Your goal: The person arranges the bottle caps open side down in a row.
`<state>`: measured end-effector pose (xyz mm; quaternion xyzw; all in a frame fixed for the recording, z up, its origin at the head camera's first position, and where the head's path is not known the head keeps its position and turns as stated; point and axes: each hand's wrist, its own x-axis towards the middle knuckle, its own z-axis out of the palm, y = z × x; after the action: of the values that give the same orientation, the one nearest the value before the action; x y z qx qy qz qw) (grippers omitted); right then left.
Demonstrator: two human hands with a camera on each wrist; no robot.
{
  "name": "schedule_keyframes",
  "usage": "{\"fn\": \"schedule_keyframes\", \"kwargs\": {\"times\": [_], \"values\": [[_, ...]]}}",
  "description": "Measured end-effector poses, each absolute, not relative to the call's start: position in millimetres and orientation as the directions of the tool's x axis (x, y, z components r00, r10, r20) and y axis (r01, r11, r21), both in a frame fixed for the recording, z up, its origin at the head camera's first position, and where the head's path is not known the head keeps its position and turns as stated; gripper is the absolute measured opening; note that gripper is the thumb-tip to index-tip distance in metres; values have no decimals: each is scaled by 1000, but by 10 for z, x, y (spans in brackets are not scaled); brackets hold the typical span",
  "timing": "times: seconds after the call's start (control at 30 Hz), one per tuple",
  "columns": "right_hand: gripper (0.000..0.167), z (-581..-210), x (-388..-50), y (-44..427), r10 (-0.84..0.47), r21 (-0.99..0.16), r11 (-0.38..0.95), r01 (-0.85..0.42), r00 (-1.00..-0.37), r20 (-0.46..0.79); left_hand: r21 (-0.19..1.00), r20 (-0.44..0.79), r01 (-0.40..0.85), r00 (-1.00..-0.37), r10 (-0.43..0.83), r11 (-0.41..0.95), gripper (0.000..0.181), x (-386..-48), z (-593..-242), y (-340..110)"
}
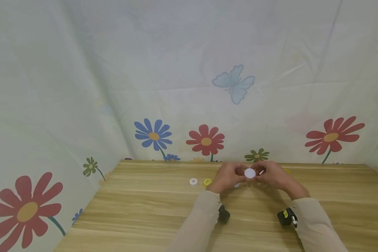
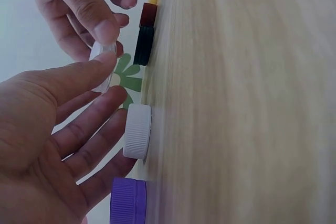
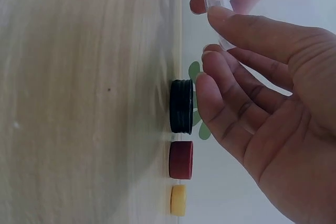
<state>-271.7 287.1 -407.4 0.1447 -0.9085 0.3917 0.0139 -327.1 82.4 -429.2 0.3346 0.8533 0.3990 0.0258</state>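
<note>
Both hands hold a small round white bottle cap [image 1: 250, 173] between them, raised above the table. My left hand [image 1: 227, 176] pinches its left side with thumb and fingertips, and my right hand [image 1: 272, 175] pinches the opposite side. Seen from the left wrist, the cap [image 2: 100, 83] is partly see-through and stands on edge. The other fingers of both hands are spread and loosely bent. Beside the left fingertips stands a ribbed white cap [image 2: 137, 131], with a purple cap [image 2: 127, 201] nearby. A black cap [image 3: 181, 106] is near the right fingers.
A red cap [image 3: 181, 159] and a small yellow cap [image 3: 178, 200] continue the row on the right. Further left lie another white cap [image 1: 193, 181] and a yellow cap [image 1: 207, 182]. The wooden table [image 1: 138, 206] ends at a flowered cloth backdrop [image 1: 163, 70].
</note>
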Motion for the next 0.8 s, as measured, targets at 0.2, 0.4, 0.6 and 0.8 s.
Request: {"fn": "schedule_keyframes", "kwargs": {"times": [0.2,0.4,0.6,0.8], "values": [[27,-4083,-2710,2858,-271,-708,644,-288,-952,141,678,219,562,-770,599,474,27,-3278,-4314,816],[24,-4121,-2718,2858,-290,-720,629,-294,-948,134,703,194,535,-778,598,468,29,-3276,-4323,814],[23,-4145,-2725,2853,-293,-709,638,-300,-946,138,701,166,516,-790,590,493,29,-3278,-4316,822],[21,-4173,-2729,2842,-308,-686,654,-318,-941,142,662,145,524,-791,594,536,27,-3264,-4300,810]]}}
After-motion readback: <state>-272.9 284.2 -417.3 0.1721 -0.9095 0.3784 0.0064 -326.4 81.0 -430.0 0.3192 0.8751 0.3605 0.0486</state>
